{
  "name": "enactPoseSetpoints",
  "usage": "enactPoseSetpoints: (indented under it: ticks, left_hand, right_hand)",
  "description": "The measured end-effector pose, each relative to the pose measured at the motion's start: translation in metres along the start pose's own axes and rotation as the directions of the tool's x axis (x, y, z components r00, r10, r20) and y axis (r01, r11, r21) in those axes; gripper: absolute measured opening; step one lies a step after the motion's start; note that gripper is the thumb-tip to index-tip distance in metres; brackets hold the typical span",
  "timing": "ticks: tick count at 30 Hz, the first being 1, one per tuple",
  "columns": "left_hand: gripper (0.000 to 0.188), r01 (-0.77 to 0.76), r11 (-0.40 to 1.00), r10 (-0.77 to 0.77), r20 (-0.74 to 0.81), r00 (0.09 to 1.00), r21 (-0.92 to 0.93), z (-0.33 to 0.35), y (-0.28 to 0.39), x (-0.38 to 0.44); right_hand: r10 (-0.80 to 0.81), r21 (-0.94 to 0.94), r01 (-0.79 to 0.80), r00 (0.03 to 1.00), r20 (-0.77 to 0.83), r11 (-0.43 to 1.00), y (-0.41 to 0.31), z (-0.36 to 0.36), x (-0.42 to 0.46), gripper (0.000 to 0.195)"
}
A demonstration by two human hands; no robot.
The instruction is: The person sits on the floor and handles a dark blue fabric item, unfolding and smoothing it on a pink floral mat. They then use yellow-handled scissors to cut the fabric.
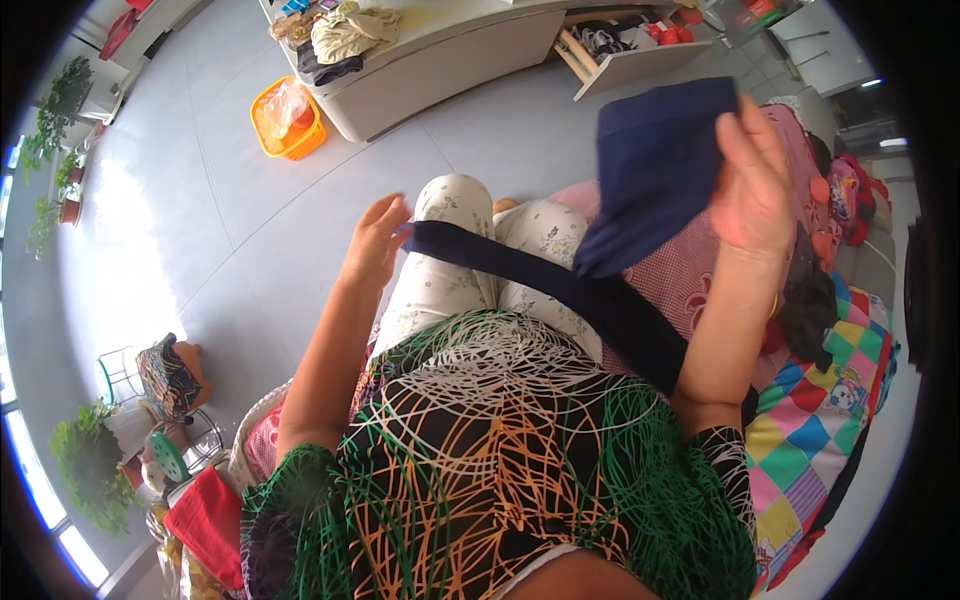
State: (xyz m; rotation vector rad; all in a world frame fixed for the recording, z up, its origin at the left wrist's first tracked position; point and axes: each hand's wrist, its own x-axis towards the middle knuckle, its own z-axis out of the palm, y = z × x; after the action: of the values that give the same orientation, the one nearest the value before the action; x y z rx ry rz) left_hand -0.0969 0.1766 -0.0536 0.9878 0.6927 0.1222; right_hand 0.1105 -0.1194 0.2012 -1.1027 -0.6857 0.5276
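A dark navy cloth garment stretches across my lap, and its exact kind is hard to tell. My left hand point(379, 236) pinches the tip of a long, narrow part point(510, 266) above my knee. That part runs right, toward my right forearm. My right hand point(754, 180) is raised and slightly blurred, with its thumb at the edge of a wide navy panel point(660, 157) of the cloth. The panel hangs down and tapers toward the narrow part. How the two parts join is not clear. Beneath the cloth are my pale floral trousers point(454, 281).
A pink patterned cover point(667, 277) lies on the seat to my right, beside a colourful checked quilt point(817, 420). Ahead stand a low cabinet point(442, 82) with a pulled-out drawer point(637, 64) and an orange plastic basket point(300, 142). Potted plants point(90, 465) and stools point(169, 457) are at left.
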Motion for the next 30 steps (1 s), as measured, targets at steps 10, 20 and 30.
enactPoseSetpoints:
  ticks: [10, 20, 30]
  left_hand:
    - [0.063, -0.250, 0.909, 0.415, 0.659, 0.628, -0.334, 0.163, 0.137, -0.068]
    - [0.020, -0.466, 0.885, 0.404, 0.471, 0.784, 0.016, 0.163, 0.145, -0.059]
    - [0.026, 0.638, 0.422, 0.313, 0.764, 0.564, -0.644, 0.182, 0.106, -0.051]
  right_hand:
    - [0.166, -0.139, -0.141, 0.968, 0.186, 0.980, 0.011, 0.058, 0.030, 0.016]
    - [-0.041, -0.337, 0.000, 0.993, -0.115, 0.941, -0.003, 0.050, 0.013, 0.006]
    - [0.009, -0.601, 0.533, 0.744, 0.668, 0.595, 0.021, 0.138, -0.062, 0.035]
